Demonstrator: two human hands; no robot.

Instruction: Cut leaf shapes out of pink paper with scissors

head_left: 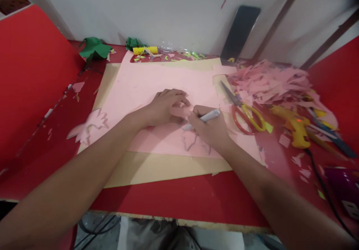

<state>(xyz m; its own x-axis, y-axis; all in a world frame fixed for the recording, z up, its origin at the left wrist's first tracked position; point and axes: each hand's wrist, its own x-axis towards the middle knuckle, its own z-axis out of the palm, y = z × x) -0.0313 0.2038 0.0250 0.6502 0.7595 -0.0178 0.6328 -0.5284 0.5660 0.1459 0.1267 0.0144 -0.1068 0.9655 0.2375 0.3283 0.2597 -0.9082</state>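
Pinching a pen, the right hand rests on pink paper; the left hand lies there, loosely spread.

Your pink sheet looks like smooth, matt paper. Your marker has a smooth, plastic-looking barrel. The scissors on the right pair metal blades with plastic-looking handles; the glue gun looks like plastic. Your red counter is slightly glossy, its near edge rough.

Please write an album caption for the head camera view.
Right hand holding a white marker over a flat pink paper sheet, left hand alongside, red-and-yellow-handled metal scissors nearby.
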